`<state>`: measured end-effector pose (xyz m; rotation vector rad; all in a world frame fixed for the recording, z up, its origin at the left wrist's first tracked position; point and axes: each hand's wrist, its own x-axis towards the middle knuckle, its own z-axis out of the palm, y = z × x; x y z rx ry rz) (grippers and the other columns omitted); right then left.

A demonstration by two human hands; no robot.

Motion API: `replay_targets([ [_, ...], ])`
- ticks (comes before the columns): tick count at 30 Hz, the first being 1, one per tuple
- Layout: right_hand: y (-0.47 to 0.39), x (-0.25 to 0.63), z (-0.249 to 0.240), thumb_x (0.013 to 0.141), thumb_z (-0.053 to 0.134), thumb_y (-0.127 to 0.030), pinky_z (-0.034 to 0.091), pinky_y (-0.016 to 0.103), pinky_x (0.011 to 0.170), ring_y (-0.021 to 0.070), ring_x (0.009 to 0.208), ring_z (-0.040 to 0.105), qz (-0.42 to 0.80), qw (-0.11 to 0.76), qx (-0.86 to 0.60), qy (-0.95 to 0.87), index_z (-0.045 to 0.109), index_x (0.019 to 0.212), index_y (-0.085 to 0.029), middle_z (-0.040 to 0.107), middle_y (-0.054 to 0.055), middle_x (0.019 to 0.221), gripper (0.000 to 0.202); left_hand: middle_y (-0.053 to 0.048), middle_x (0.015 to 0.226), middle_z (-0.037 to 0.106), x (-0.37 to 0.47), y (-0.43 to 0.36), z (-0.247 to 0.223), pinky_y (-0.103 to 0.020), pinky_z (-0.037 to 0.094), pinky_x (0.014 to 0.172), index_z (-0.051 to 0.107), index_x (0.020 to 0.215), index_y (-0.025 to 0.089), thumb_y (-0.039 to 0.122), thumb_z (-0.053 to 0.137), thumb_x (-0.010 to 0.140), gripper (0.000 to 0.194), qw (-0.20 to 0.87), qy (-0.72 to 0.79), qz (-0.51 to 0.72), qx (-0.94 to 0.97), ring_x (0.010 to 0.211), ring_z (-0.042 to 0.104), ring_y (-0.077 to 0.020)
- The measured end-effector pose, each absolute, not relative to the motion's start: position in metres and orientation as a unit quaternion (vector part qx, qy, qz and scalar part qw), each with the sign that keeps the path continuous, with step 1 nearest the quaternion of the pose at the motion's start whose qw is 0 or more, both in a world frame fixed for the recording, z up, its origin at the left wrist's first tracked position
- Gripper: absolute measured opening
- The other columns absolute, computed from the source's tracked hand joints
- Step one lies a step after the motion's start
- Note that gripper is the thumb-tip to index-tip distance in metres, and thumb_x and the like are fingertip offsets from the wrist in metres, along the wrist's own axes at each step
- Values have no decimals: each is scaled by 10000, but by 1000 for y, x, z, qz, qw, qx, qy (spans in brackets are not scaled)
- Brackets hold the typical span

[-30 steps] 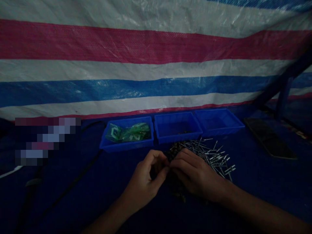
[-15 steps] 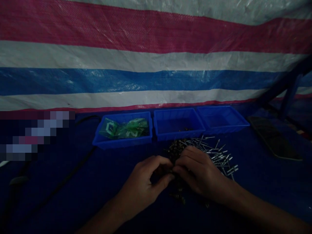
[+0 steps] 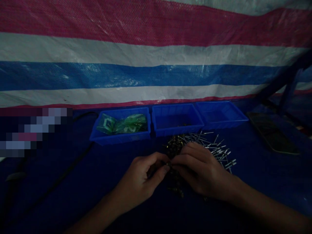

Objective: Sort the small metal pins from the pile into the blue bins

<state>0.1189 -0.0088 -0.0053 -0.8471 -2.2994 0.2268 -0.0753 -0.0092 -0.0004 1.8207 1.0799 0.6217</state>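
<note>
My left hand (image 3: 146,174) is closed, with thumb and index finger pinched on a small dark metal part (image 3: 168,165). My right hand (image 3: 198,167) meets it fingertip to fingertip, its fingers closed at the same small part; what exactly they grip is too small and dark to tell. Behind and beneath the fingers lies a pile of small brassy parts (image 3: 175,141). Silver rivet-like pins (image 3: 220,152) are spread behind and to the right of my right hand. A few dark pieces (image 3: 179,191) lie nearer, below my fingertips.
Three blue bins stand in a row: the left bin (image 3: 122,139) holds green-and-clear plastic bags (image 3: 131,123), the middle bin (image 3: 177,130) a few small parts, then the right bin (image 3: 221,124). A dark flat object (image 3: 273,133) lies right; a black cable (image 3: 70,169) runs left.
My two hands have come closer together at the fingertips, and a small part now shows between them. The whole view has shifted slightly, with bins and pile a little higher in the picture.
</note>
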Motion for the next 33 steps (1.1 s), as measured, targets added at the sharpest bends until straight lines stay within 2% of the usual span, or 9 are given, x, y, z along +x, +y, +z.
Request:
replay_targets([
  [7, -13, 120, 1, 857, 474, -189, 397, 307, 613, 147, 671, 496, 75, 319, -313, -891, 560, 889, -180, 572, 34, 724, 92, 37, 556, 531, -78, -14, 1, -185, 360, 454, 606, 855, 181, 310, 428, 862, 220, 439, 423, 238, 756, 493, 495, -87],
  [12, -12, 120, -1, 860, 477, -200, 393, 296, 589, 142, 642, 484, 77, 329, -337, -879, 534, 835, -173, 558, 30, 695, 68, 17, 676, 596, -77, -15, 0, -198, 419, 542, 602, 825, 189, 283, 446, 862, 186, 382, 407, 219, 800, 589, 545, -97],
  [15, -8, 123, -3, 858, 479, -195, 411, 288, 591, 141, 646, 505, 84, 351, -366, -858, 524, 834, -181, 565, 28, 698, 53, -6, 801, 619, -76, -16, -2, -220, 459, 634, 600, 906, 202, 264, 507, 830, 135, 331, 409, 214, 823, 712, 578, -122],
  [19, 0, 133, -2, 855, 472, -181, 443, 274, 612, 137, 674, 545, 58, 397, -420, -814, 523, 857, -198, 584, 22, 726, 54, -25, 915, 600, -76, -18, -6, -248, 480, 695, 594, 990, 223, 221, 520, 814, 191, 273, 406, 203, 848, 799, 579, -141],
  [29, 16, 148, -2, 831, 533, -251, 433, 228, 528, 99, 535, 524, -63, 482, -525, -698, 573, 822, -183, 581, -14, 628, 79, -27, 967, 576, -76, -18, -13, -250, 496, 725, 578, 1054, 220, 166, 495, 834, 241, 232, 393, 224, 861, 808, 580, -119],
  [33, 17, 148, -4, 816, 557, -255, 409, 211, 503, 82, 492, 500, -71, 488, -539, -683, 602, 791, -169, 566, -28, 583, 100, -17, 913, 594, -75, -17, -11, -238, 491, 706, 595, 962, 203, 146, 499, 828, 175, 238, 383, 229, 862, 793, 577, -113],
])
